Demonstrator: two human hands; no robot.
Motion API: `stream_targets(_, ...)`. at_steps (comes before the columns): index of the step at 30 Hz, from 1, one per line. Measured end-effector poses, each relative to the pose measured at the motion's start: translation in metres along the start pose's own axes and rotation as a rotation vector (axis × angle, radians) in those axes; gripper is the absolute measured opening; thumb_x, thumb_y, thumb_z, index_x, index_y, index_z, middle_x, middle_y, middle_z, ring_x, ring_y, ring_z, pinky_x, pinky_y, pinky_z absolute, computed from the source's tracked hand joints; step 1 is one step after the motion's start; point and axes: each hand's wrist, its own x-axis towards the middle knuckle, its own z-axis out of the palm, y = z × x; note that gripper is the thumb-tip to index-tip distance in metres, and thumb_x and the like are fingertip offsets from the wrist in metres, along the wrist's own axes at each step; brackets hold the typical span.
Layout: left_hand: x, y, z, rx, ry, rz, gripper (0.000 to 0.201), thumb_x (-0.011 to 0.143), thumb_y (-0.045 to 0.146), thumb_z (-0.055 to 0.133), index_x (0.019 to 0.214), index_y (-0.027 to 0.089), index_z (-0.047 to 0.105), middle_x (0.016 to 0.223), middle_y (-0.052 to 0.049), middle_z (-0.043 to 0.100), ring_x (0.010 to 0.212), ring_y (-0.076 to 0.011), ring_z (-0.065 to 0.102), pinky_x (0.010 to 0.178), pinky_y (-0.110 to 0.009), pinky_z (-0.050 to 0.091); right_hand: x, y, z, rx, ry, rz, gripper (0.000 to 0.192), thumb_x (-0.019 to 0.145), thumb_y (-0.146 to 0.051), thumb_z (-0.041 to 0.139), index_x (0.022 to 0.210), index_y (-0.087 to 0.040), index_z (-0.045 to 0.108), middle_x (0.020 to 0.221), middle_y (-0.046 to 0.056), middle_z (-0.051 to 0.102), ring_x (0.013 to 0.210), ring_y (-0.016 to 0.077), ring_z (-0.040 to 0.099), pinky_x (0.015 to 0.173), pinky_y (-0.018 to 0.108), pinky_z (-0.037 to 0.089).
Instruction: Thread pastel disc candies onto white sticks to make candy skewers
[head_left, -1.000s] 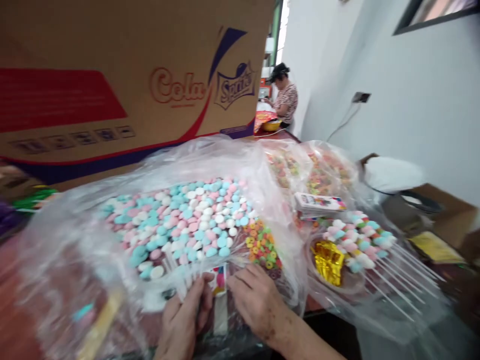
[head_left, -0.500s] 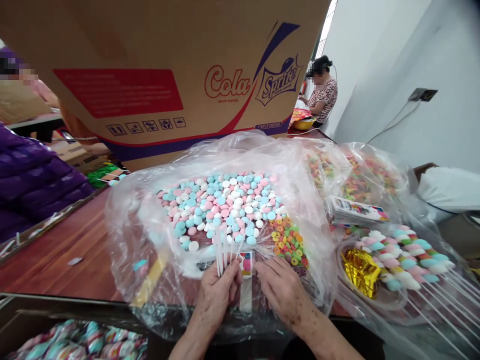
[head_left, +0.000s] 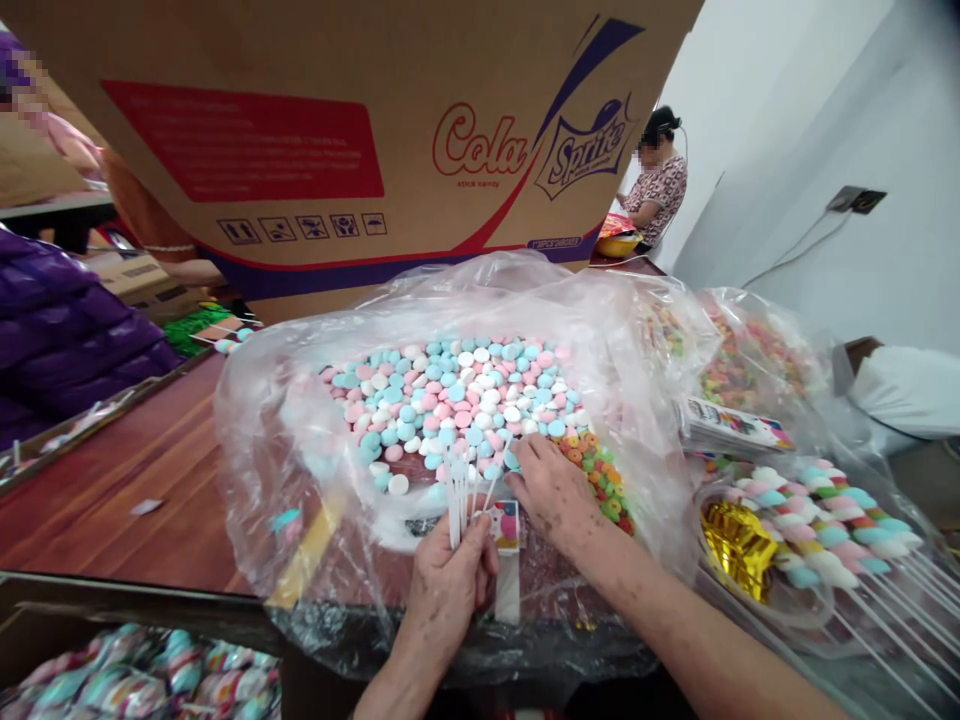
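My left hand (head_left: 454, 570) is closed round a bundle of thin white sticks (head_left: 456, 500), which point up and away from me. One stick (head_left: 493, 485) leans right of the others. At its tip is a pale blue marshmallow (head_left: 512, 456), pinched in the fingers of my right hand (head_left: 551, 490). Beyond both hands, pink, white and blue marshmallows (head_left: 450, 395) are spread inside a clear plastic bag (head_left: 255, 400). Small ring-shaped gummies (head_left: 604, 480) in orange, green and red lie under my right wrist. A printed label card (head_left: 505, 527) sits beside my left thumb.
A large cardboard carton (head_left: 300, 120) stands behind the bag. To the right are finished candy skewers (head_left: 832, 520), gold foil (head_left: 739, 550) and a stack of printed cards (head_left: 731, 425). A box of wrapped candies (head_left: 150, 670) is below left. A person (head_left: 660, 190) sits further back.
My right hand has moved forward from beside the label card to the marshmallows and now pinches a blue one at a stick's tip. My left hand still grips the sticks. The view has shifted slightly.
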Motion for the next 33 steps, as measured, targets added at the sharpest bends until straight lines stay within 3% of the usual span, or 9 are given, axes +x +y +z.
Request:
stream_targets(3,0.0,-0.002,-0.001,-0.05,-0.019,-0.009,0.041,0.072,0.052,0.072,0.088,0.015,0.062,0.047,0.008,0.056,0.026,-0.0045,0.034,0.03,-0.017,0.026,0.004,0.013,0.003,-0.101,-0.068,0.056,0.022,0.089,-0.009,0.047,0.105,-0.015,0.061,0.111,0.013,0.062,0.1,0.0235,0.059,0.083,0.031,0.045)
stream_targets(6,0.002,-0.005,-0.003,-0.018,-0.045,-0.002,0.036,0.075,0.053,0.069,0.075,0.018,0.058,0.035,0.01,0.045,0.027,-0.0063,0.033,0.032,-0.018,0.026,0.004,0.035,-0.002,-0.001,-0.102,0.025,0.023,0.083,-0.004,0.049,0.099,-0.016,0.06,0.105,0.009,0.063,0.094,0.0191,0.059,0.08,0.027,0.043)
stream_targets(10,0.004,-0.007,-0.003,0.014,-0.07,-0.03,0.04,0.075,0.056,0.068,0.069,0.018,0.055,0.03,0.011,0.037,0.027,-0.0048,0.026,0.032,-0.017,0.02,0.007,0.056,-0.013,0.142,-0.018,0.039,0.021,0.087,-0.009,0.046,0.095,-0.021,0.061,0.096,0.004,0.067,0.085,0.0163,0.06,0.075,0.025,0.042)
stream_targets(13,0.004,-0.005,-0.002,0.002,-0.054,-0.031,0.042,0.075,0.058,0.068,0.074,0.018,0.056,0.035,0.011,0.043,0.027,-0.0043,0.026,0.031,-0.017,0.021,0.012,0.059,-0.016,0.121,0.052,0.059,0.02,0.089,-0.013,0.045,0.092,-0.021,0.062,0.091,0.004,0.068,0.081,0.0173,0.06,0.073,0.026,0.041)
stream_targets(16,0.004,-0.004,-0.001,-0.013,-0.039,-0.028,0.043,0.074,0.058,0.07,0.082,0.017,0.058,0.043,0.009,0.05,0.027,-0.0039,0.028,0.03,-0.017,0.023,0.017,0.053,-0.015,0.075,0.035,0.007,0.016,0.089,-0.017,0.048,0.087,-0.022,0.063,0.089,0.004,0.067,0.078,0.0173,0.059,0.069,0.026,0.04)
stream_targets(21,0.003,-0.008,-0.003,-0.01,-0.06,-0.031,0.042,0.074,0.057,0.069,0.081,0.017,0.058,0.043,0.009,0.047,0.029,-0.0043,0.028,0.031,-0.017,0.022,0.014,0.051,-0.022,0.09,-0.017,0.023,0.017,0.089,-0.018,0.049,0.08,-0.022,0.063,0.085,0.003,0.067,0.077,0.017,0.059,0.069,0.026,0.039)
stream_targets(26,0.004,-0.013,-0.007,0.049,-0.11,-0.02,0.038,0.082,0.054,0.064,0.072,0.018,0.057,0.038,0.01,0.038,0.03,-0.0051,0.027,0.032,-0.017,0.022,0.002,0.071,-0.039,0.094,0.104,0.026,0.02,0.092,-0.019,0.045,0.089,-0.019,0.065,0.089,0.005,0.068,0.084,0.0182,0.06,0.076,0.028,0.04)
stream_targets(33,0.005,-0.014,-0.008,0.086,-0.102,-0.005,0.037,0.084,0.052,0.062,0.07,0.018,0.057,0.04,0.008,0.042,0.031,-0.0055,0.029,0.032,-0.017,0.023,-0.007,0.08,-0.027,-0.09,-0.111,0.008,0.02,0.093,-0.018,0.047,0.087,-0.019,0.067,0.087,0.006,0.068,0.079,0.0181,0.059,0.07,0.027,0.038)
